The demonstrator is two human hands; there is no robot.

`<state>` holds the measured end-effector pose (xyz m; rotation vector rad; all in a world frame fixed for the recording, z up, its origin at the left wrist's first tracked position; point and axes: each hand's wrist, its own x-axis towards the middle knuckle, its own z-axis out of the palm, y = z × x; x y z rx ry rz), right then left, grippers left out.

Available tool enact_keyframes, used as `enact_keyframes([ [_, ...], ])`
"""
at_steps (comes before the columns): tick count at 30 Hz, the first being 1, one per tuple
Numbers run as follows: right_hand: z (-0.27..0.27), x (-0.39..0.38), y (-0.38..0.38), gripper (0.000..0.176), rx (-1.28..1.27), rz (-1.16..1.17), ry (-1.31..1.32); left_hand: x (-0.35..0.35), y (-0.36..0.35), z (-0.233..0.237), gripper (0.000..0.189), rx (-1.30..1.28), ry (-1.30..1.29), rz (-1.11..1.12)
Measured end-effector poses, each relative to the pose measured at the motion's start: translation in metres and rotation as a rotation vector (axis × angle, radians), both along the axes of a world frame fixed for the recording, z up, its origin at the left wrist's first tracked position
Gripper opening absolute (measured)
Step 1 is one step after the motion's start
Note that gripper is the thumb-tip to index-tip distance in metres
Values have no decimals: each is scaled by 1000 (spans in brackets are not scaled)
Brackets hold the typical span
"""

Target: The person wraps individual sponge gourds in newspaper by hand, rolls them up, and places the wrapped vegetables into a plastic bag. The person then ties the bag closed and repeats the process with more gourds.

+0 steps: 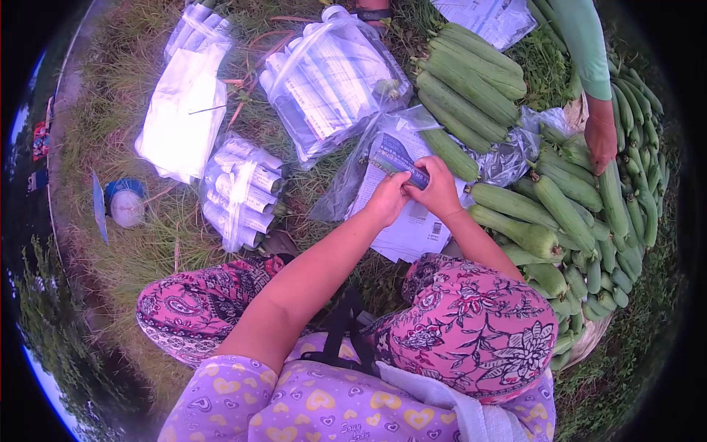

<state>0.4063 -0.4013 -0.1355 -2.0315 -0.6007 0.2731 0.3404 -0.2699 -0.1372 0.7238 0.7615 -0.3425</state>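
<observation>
Both my hands meet over a stack of printed paper sheets [401,225] in front of my crossed legs. My left hand [390,197] is closed on the lower end of a dark, colour-printed paper roll [396,158]. Fingers of my right hand [440,193] pinch the same end from the other side. The roll lies slanted, its far end pointing up and left over the stack. Whether anything is wrapped inside it is hidden. Close by on the right, a green luffa gourd [449,155] lies beside the sheets.
Clear bags of paper-wrapped rolls [324,77] [241,190] and a white plastic bag [184,110] lie on the grass. Several luffas [471,81] are lined up ahead; a large pile [563,206] fills the right. Another person's hand [602,144] touches a luffa there.
</observation>
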Motion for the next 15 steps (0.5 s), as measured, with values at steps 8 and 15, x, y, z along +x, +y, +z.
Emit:
enact_keyframes([
  [8,36,13,-7,47,148,1,370,19,-1,38,13,91,-187,76],
  [15,170,74,-13,41,-112,337,401,32,14,121,24,46,-440,173],
])
